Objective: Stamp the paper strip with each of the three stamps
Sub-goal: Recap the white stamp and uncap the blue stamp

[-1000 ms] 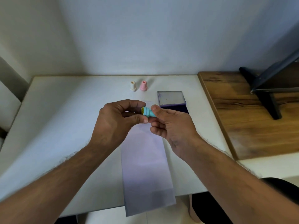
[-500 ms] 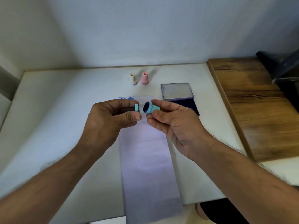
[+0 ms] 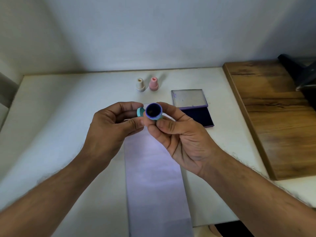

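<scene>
My right hand (image 3: 181, 141) grips a teal stamp (image 3: 153, 111) above the table, its dark inked face turned up toward me. My left hand (image 3: 111, 132) pinches the stamp's teal cap (image 3: 140, 112) just left of it, apart from the stamp. Under both hands a long pale paper strip (image 3: 153, 177) runs from the table's middle to its near edge. A cream stamp (image 3: 140, 85) and a pink stamp (image 3: 153, 84) stand upright side by side at the back of the white table (image 3: 59, 117).
An open ink pad (image 3: 198, 115) with its lid (image 3: 189, 98) folded back lies right of the strip's far end. A wooden board (image 3: 273, 117) covers the table's right side, with a dark stand (image 3: 301, 71) at its far corner. The wall is close behind.
The cap has come off the teal stamp; my left hand pulled it left. My right hand has tilted the stamp so its inked face points up at me.
</scene>
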